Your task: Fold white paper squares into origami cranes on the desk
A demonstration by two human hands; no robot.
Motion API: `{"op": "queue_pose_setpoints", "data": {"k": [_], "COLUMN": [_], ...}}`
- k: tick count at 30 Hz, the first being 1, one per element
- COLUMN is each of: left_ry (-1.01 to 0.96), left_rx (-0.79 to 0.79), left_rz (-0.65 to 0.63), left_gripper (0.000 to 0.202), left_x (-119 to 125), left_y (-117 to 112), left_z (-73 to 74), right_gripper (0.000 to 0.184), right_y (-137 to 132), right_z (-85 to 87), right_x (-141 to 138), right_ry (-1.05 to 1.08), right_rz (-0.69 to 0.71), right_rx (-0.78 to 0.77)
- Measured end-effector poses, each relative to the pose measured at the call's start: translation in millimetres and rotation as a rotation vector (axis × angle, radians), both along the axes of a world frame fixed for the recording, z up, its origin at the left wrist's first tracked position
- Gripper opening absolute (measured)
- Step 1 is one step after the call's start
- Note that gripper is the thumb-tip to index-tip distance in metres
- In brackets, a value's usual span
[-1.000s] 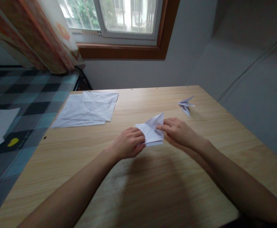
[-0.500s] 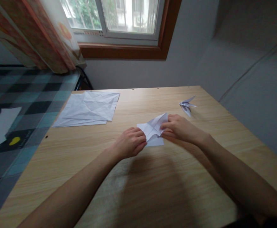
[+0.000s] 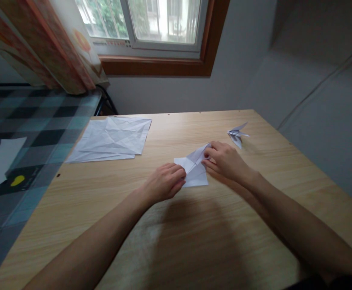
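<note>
A small white sheet of paper (image 3: pixel 196 176) with crease lines lies partly folded on the wooden table, between my two hands. My left hand (image 3: pixel 167 180) is closed at its left corner, fingers curled over the edge and resting on the table. At the upper right, my right hand (image 3: pixel 223 158) pinches a raised flap of the same paper between thumb and fingers. The flap stands tilted up, while the near part of the sheet lies flat. My fingertips hide both gripped corners.
Several creased white sheets (image 3: pixel 115 137) lie stacked at the table's far left. A folded paper figure (image 3: pixel 237 134) with pointed tips sits at the back right. Left of the wooden table (image 3: pixel 109 249) is a surface with a checked cloth (image 3: pixel 43 133).
My right hand has shifted slightly up and left with its flap of the paper. More of the flat near part of the sheet now shows. My left hand has barely moved.
</note>
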State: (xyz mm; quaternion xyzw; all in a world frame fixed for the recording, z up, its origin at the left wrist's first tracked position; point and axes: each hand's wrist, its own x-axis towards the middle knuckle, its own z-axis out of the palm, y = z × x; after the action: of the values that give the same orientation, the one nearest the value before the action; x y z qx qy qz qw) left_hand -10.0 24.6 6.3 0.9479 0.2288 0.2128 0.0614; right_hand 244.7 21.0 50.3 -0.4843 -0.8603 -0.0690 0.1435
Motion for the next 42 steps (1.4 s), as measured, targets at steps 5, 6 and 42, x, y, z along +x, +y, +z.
{"op": "queue_pose_setpoints", "data": {"k": [5,6,42], "left_ry": [0.028,0.049,0.1], "left_rx": [0.064,0.069,0.011], "left_rz": [-0.051,-0.053,0.102], "left_gripper": [0.024,0.024,0.021], "left_x": [-0.3,-0.2,4.3], "left_y": [1.1,1.0,-4.9], "left_z": [-0.5,-0.1,5.5], "right_gripper": [0.064,0.072,0.092], "right_y": [-5.2,-4.6,-25.5], "right_z": [-33.4,-39.8,-53.9], "right_x": [-11.2,-12.5,-24.8], "right_ry": [0.429,0.544,0.047], "right_rz": [-0.062,-0.102,0.151], "right_rx": [0.061,0.051,-0.178]}}
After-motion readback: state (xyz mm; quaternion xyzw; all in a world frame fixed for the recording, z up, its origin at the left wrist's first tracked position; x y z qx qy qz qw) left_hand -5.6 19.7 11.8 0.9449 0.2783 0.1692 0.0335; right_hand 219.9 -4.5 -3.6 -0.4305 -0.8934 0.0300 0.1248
